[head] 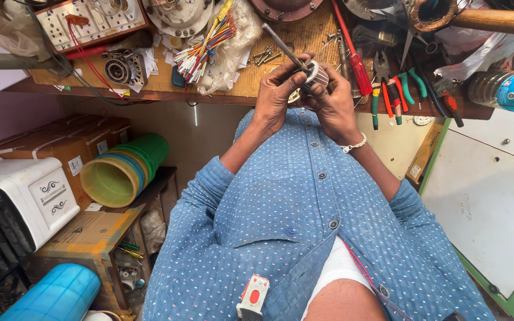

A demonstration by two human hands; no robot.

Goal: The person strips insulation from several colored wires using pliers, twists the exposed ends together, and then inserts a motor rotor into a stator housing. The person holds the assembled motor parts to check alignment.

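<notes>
Across the top of the frame runs a cluttered wooden workbench [310, 35]. Just below its edge, at upper centre, the left hand [276, 95] and right hand [331, 101] close around a small ribbed metal cylinder on a grey steel shaft [314, 74], fingers curled tight. A slip of that grip could drop the part to the floor, or knock the loose screws [264, 56] off the crowded bench.

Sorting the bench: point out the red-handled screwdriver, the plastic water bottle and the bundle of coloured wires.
red-handled screwdriver [360, 72], head view, on its handle.
plastic water bottle [507, 91], head view, mid-body.
bundle of coloured wires [206, 49], head view, at the middle.
</notes>
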